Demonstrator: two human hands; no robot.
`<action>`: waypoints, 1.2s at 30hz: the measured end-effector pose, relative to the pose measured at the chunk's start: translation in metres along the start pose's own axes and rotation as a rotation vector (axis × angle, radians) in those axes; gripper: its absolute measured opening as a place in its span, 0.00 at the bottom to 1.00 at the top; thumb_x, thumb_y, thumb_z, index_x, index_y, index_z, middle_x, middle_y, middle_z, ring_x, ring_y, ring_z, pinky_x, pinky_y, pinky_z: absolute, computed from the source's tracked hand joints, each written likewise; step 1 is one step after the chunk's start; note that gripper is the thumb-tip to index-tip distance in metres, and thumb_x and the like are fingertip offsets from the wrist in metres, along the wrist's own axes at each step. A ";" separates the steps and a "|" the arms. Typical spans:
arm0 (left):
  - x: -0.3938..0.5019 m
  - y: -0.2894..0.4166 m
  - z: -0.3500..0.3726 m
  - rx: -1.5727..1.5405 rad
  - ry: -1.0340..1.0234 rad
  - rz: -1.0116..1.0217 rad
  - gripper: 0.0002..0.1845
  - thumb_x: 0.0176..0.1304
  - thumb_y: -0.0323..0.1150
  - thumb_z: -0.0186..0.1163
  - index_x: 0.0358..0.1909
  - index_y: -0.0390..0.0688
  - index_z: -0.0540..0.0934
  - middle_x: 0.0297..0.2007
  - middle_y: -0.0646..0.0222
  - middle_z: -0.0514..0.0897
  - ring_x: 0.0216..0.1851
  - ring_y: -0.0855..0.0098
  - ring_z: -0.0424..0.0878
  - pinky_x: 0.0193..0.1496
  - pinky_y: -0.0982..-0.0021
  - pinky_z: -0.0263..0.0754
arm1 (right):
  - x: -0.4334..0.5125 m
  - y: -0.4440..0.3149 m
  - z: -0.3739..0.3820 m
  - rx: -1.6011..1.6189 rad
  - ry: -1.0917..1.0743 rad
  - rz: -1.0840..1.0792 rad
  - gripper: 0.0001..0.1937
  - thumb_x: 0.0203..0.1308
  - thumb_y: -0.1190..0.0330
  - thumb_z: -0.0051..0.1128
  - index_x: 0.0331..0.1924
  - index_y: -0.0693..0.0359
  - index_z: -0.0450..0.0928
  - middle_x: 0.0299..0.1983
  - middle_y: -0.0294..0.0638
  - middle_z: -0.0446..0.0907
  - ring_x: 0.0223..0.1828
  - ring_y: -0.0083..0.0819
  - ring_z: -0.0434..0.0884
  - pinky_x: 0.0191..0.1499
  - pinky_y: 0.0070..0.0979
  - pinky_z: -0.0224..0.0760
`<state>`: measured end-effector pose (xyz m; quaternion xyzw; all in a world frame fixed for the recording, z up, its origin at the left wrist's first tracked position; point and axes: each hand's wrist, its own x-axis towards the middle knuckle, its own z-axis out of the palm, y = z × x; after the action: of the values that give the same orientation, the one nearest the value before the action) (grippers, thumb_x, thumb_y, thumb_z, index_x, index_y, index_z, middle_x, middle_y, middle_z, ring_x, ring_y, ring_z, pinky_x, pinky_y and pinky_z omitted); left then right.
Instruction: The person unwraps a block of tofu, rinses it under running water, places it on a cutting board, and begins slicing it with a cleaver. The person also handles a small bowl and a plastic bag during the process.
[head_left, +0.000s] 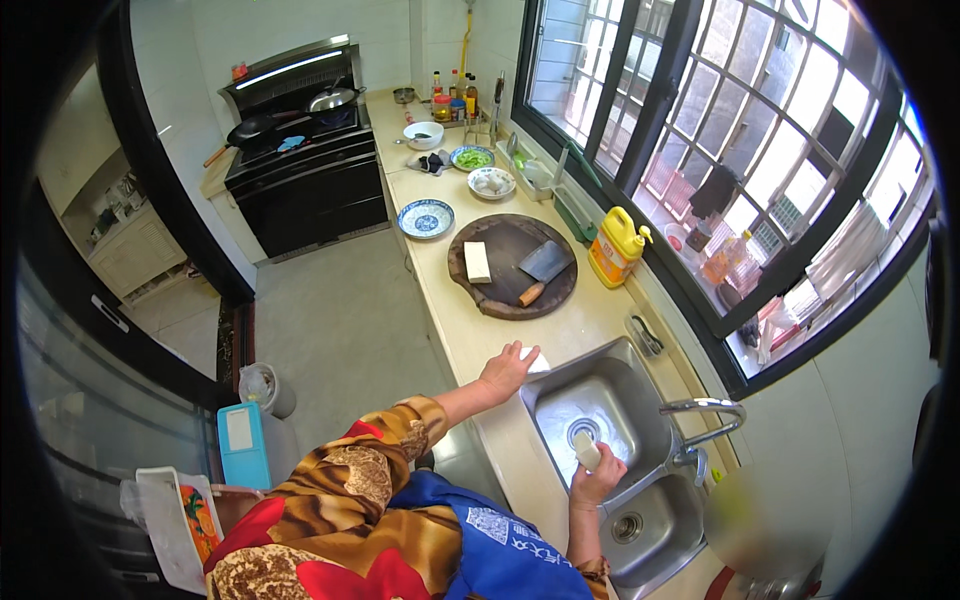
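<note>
My left hand (506, 371) is at the sink's left edge, its fingers on a small white object (535, 360), partly hidden and too unclear to name. Over the larger basin of the steel double sink (652, 375), my right hand (598, 478) grips a pale whitish block (586, 451), possibly tofu. Ahead on the counter is a round wooden chopping board (502, 292). A white rectangular block of tofu (477, 261) lies on its left side. To the right of that block rests a cleaver (546, 261), its wooden handle pointing towards me.
A chrome faucet (705, 409) arches over the sink from the right. Beyond the board stand a blue-patterned plate (426, 219), a bowl of white pieces (491, 183) and a plate of cut greens (472, 157). A yellow detergent jug (616, 247) stands by the window.
</note>
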<state>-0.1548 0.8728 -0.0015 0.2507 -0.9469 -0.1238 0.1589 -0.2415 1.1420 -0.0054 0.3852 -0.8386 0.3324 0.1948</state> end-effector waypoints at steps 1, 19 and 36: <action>0.004 -0.014 0.000 -0.013 -0.001 -0.011 0.29 0.55 0.23 0.51 0.61 0.49 0.67 0.43 0.54 0.70 0.45 0.55 0.74 0.42 0.59 0.78 | 0.005 -0.009 0.010 -0.012 -0.002 0.003 0.18 0.41 0.78 0.59 0.42 0.61 0.75 0.33 0.40 0.79 0.34 0.39 0.76 0.48 0.36 0.61; 0.036 -0.172 0.055 -0.551 -0.050 -0.424 0.12 0.63 0.38 0.56 0.39 0.40 0.79 0.38 0.48 0.73 0.43 0.50 0.73 0.51 0.59 0.70 | 0.083 -0.117 0.139 1.065 -0.283 1.200 0.18 0.49 0.72 0.68 0.46 0.60 0.78 0.41 0.33 0.83 0.40 0.23 0.81 0.42 0.20 0.71; 0.056 -0.162 -0.051 -0.992 -0.214 -0.434 0.23 0.67 0.46 0.55 0.55 0.39 0.73 0.46 0.63 0.77 0.46 0.69 0.77 0.51 0.66 0.74 | 0.164 -0.167 0.219 1.353 -0.592 1.057 0.16 0.55 0.72 0.65 0.48 0.67 0.77 0.41 0.41 0.83 0.39 0.27 0.83 0.44 0.25 0.76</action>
<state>-0.1121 0.6995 0.0077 0.3215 -0.7124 -0.6098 0.1315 -0.2302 0.8217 0.0040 0.0522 -0.5476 0.6874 -0.4742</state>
